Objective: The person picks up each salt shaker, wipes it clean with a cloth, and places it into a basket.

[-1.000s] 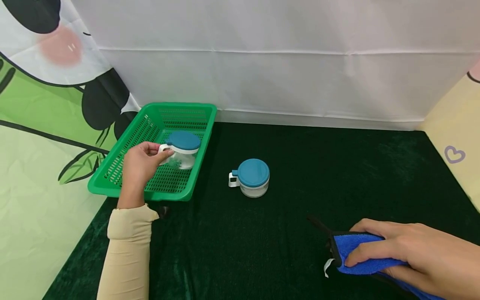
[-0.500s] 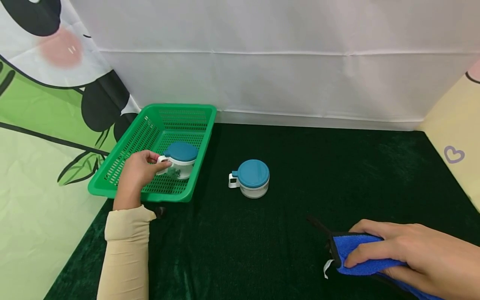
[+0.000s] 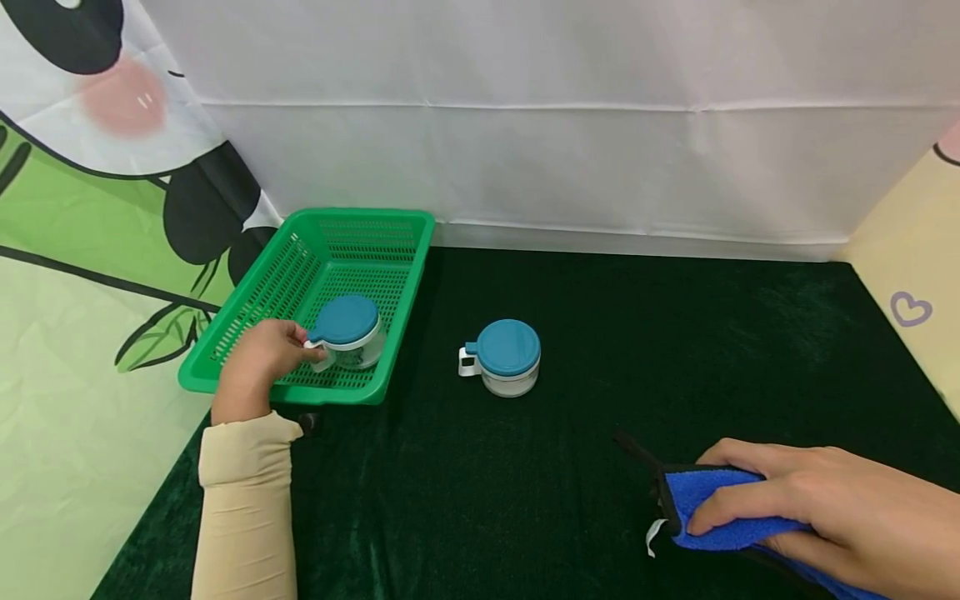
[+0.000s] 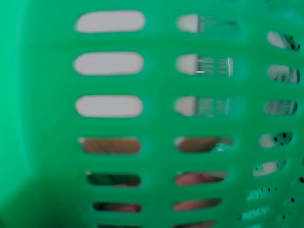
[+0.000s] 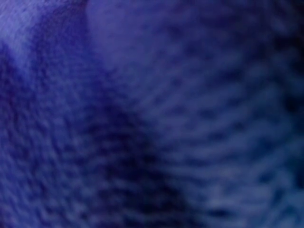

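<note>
A: Basket (image 3: 405,250), green and slotted, sits at the far left corner of the dark green cloth (image 3: 637,333). Which hand is at it?

B: The left hand (image 3: 258,358). It reaches over the basket's near rim, and its fingers pinch the white handle of a jar (image 3: 345,332) with a blue lid. The jar stands upright on the basket floor, toward the near end.

A: What does the left wrist view add?

B: Only the slotted green wall (image 4: 152,118) at close range, blurred, with skin tones showing through the lower slots. The pinch itself cannot be read there.

A: Is there a second jar?

B: Yes. A twin jar (image 3: 504,357) with the same blue lid stands upright on the cloth, right of the basket and well apart from both hands, its white handle turned left.

A: And the right hand (image 3: 817,512)?

B: It lies at the near right edge of the cloth, fingers extended and pressing flat on a blue towel (image 3: 720,508), not curled round it. A black strap (image 3: 637,450) runs out from the towel's left end. The right wrist view shows only blue pile (image 5: 152,114), out of focus.

A: Background?

B: A white sheet (image 3: 562,125) hangs behind, a panda print (image 3: 90,167) at left.
</note>
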Action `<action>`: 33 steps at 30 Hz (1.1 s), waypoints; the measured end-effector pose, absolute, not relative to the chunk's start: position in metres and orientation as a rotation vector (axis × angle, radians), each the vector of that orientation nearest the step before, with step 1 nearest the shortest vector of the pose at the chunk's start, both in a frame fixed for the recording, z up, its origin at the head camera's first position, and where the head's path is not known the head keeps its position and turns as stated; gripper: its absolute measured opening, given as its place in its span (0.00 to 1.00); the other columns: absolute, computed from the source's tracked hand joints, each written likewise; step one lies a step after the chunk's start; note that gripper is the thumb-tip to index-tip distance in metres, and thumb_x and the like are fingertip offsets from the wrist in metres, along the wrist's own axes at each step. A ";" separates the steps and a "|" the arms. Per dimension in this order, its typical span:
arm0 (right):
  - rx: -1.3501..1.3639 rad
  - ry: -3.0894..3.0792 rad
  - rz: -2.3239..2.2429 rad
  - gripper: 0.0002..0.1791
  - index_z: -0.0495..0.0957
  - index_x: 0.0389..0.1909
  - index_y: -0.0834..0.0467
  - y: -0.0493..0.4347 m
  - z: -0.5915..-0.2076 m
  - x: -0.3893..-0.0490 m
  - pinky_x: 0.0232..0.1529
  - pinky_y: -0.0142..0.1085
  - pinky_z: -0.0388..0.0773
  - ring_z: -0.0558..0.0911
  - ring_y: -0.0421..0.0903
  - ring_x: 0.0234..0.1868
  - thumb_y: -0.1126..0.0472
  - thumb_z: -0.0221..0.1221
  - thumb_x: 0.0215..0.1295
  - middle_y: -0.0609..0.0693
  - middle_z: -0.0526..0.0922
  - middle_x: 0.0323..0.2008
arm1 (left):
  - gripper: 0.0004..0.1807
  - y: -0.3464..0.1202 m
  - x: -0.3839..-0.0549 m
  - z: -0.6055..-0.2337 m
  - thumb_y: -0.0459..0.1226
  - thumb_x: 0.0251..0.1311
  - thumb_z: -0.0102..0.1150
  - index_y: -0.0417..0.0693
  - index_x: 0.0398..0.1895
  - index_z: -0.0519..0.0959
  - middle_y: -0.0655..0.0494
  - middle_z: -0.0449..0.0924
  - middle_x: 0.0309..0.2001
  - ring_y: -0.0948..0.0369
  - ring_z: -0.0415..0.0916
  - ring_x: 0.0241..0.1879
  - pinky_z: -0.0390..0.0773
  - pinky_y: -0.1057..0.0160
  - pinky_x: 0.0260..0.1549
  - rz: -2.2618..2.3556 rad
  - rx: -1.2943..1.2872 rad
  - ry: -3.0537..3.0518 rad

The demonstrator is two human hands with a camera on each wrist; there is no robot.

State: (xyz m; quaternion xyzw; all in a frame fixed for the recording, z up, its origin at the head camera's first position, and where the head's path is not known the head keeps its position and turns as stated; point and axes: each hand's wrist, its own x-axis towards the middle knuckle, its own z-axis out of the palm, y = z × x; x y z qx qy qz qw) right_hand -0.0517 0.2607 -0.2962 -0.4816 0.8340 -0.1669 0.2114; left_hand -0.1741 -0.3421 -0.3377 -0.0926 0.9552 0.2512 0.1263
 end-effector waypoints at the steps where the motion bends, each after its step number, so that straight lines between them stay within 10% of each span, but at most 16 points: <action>1: -1.336 2.316 -0.464 0.31 0.69 0.68 0.27 0.261 -0.296 -0.052 0.38 0.31 0.81 0.77 0.39 0.52 0.58 0.65 0.71 0.45 0.67 0.67 | 0.15 -0.342 -0.174 -0.338 0.43 0.67 0.67 0.39 0.37 0.76 0.47 0.72 0.34 0.49 0.67 0.37 0.66 0.54 0.31 0.707 -0.260 2.770; 10: -1.350 2.323 -0.471 0.32 0.70 0.67 0.27 0.260 -0.295 -0.051 0.36 0.30 0.80 0.76 0.36 0.49 0.60 0.66 0.70 0.44 0.67 0.66 | 0.37 -0.315 -0.155 -0.299 0.45 0.77 0.54 0.29 0.75 0.56 0.27 0.61 0.71 0.31 0.63 0.66 0.70 0.31 0.59 0.674 -0.091 2.841; 19: -1.355 2.340 -0.476 0.34 0.70 0.67 0.27 0.260 -0.296 -0.050 0.36 0.30 0.80 0.76 0.36 0.48 0.62 0.67 0.68 0.44 0.68 0.66 | 0.39 -0.195 -0.148 -0.294 0.50 0.73 0.60 0.51 0.81 0.56 0.48 0.56 0.79 0.49 0.55 0.77 0.60 0.40 0.71 1.051 0.583 2.975; 33: -1.345 2.343 -0.477 0.35 0.70 0.67 0.27 0.260 -0.297 -0.050 0.36 0.30 0.80 0.76 0.35 0.48 0.63 0.67 0.67 0.44 0.68 0.66 | 0.52 -0.154 -0.179 -0.361 0.52 0.70 0.64 0.44 0.84 0.43 0.41 0.48 0.81 0.45 0.51 0.78 0.56 0.43 0.74 0.776 0.327 2.624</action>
